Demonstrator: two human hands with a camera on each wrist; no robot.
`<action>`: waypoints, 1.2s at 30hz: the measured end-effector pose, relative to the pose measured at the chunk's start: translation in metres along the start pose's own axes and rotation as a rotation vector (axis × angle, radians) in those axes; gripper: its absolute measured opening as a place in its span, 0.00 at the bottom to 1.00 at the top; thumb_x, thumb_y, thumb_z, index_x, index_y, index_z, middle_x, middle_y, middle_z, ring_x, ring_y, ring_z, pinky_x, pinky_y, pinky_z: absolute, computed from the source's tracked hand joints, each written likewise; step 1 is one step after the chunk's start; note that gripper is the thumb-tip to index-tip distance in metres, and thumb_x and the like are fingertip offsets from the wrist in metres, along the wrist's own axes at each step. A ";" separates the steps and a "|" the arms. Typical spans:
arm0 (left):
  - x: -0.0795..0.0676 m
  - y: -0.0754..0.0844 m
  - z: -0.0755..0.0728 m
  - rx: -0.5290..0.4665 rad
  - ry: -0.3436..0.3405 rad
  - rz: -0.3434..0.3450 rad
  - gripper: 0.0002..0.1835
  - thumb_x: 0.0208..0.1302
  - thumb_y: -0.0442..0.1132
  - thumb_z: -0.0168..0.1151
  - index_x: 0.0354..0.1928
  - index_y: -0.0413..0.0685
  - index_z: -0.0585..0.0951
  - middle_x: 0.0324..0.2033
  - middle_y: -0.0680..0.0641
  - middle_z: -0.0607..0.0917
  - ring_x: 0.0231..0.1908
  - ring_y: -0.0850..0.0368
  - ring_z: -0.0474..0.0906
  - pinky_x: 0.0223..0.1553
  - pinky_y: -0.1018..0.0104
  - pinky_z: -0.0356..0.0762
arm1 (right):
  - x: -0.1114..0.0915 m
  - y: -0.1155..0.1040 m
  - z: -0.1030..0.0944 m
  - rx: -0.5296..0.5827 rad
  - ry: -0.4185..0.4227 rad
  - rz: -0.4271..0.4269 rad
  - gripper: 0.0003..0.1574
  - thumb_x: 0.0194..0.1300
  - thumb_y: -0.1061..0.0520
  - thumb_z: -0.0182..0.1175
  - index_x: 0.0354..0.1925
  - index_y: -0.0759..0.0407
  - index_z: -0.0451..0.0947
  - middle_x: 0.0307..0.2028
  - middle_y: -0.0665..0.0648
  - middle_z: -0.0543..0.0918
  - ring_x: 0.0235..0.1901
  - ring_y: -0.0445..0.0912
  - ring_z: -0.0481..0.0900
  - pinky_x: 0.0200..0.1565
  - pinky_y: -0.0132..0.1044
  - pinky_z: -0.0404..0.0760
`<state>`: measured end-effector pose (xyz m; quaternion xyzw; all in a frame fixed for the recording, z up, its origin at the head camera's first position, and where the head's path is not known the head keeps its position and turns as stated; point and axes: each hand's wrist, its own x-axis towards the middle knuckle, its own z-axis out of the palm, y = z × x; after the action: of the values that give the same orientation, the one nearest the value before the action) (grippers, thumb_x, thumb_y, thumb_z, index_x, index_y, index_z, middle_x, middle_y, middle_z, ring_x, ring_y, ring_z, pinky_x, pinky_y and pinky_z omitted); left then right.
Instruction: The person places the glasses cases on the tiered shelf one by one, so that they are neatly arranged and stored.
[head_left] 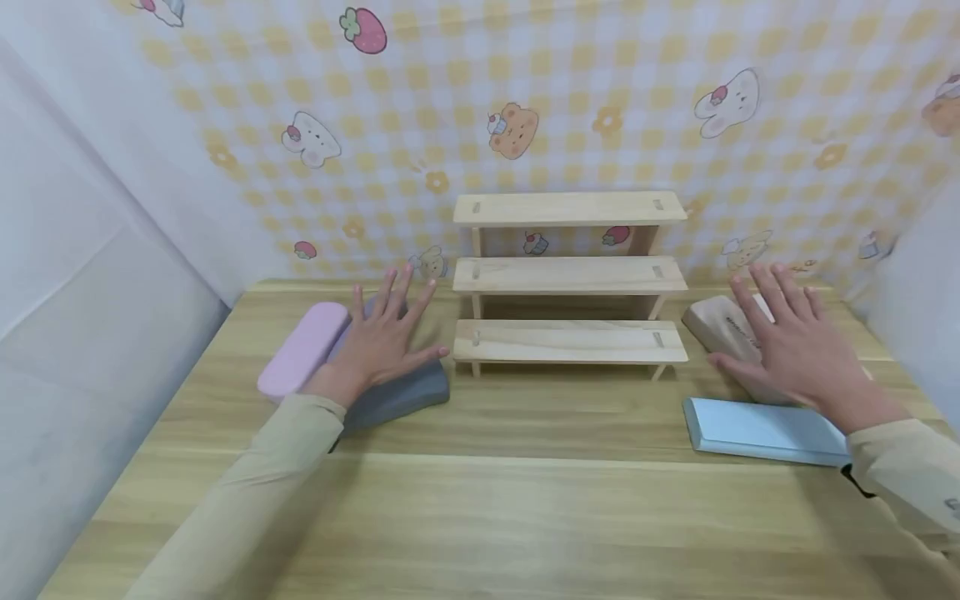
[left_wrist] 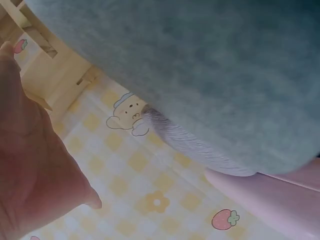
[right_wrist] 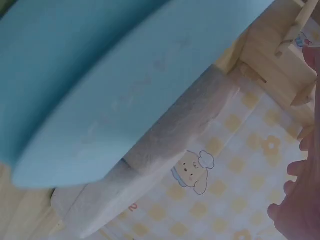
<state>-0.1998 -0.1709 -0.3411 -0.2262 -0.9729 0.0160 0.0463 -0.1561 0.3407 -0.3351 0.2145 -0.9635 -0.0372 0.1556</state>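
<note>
My left hand [head_left: 382,342], fingers spread and straight, hovers palm down over glasses cases on the left of the table. Under and around it lie a grey-blue case [head_left: 408,396], a pale pink case [head_left: 306,350] and a purple case [head_left: 342,340], partly covered by the hand. The left wrist view shows the purple one with fine ribbing [left_wrist: 195,145]. On the right, my right hand [head_left: 806,350] is also spread, holding nothing, above a beige case [head_left: 716,325] with dark lettering. A light blue case [head_left: 757,429] lies nearer me, below that wrist.
Between the hands stands a three-tier wooden shelf [head_left: 570,342], its boards bare. Behind it hangs a yellow checked cloth [head_left: 570,100] with cartoon prints. White cloth [head_left: 90,275] closes off the left side, and a wooden table [head_left: 525,517] lies under everything.
</note>
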 end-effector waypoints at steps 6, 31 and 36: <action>0.001 0.001 -0.003 -0.050 0.011 0.020 0.49 0.60 0.71 0.45 0.73 0.59 0.36 0.70 0.44 0.26 0.68 0.48 0.23 0.60 0.34 0.25 | -0.001 -0.012 0.001 0.154 0.020 -0.009 0.64 0.54 0.35 0.62 0.72 0.62 0.41 0.70 0.67 0.45 0.70 0.56 0.35 0.64 0.59 0.38; -0.038 -0.025 -0.023 -0.206 0.045 0.101 0.46 0.61 0.66 0.51 0.73 0.55 0.47 0.72 0.44 0.37 0.70 0.46 0.33 0.59 0.32 0.36 | 0.003 -0.050 -0.002 0.746 -0.249 0.253 0.49 0.63 0.42 0.58 0.72 0.59 0.48 0.67 0.67 0.58 0.61 0.63 0.63 0.54 0.57 0.65; -0.052 -0.041 -0.025 -0.233 0.098 0.067 0.44 0.62 0.61 0.54 0.72 0.48 0.50 0.71 0.39 0.42 0.69 0.42 0.36 0.60 0.33 0.38 | 0.003 -0.055 0.000 0.793 -0.233 0.248 0.48 0.65 0.45 0.57 0.71 0.62 0.46 0.60 0.72 0.67 0.56 0.63 0.70 0.51 0.56 0.69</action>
<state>-0.1687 -0.2301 -0.3186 -0.2628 -0.9566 -0.1064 0.0665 -0.1363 0.2901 -0.3415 0.1345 -0.9329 0.3309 -0.0453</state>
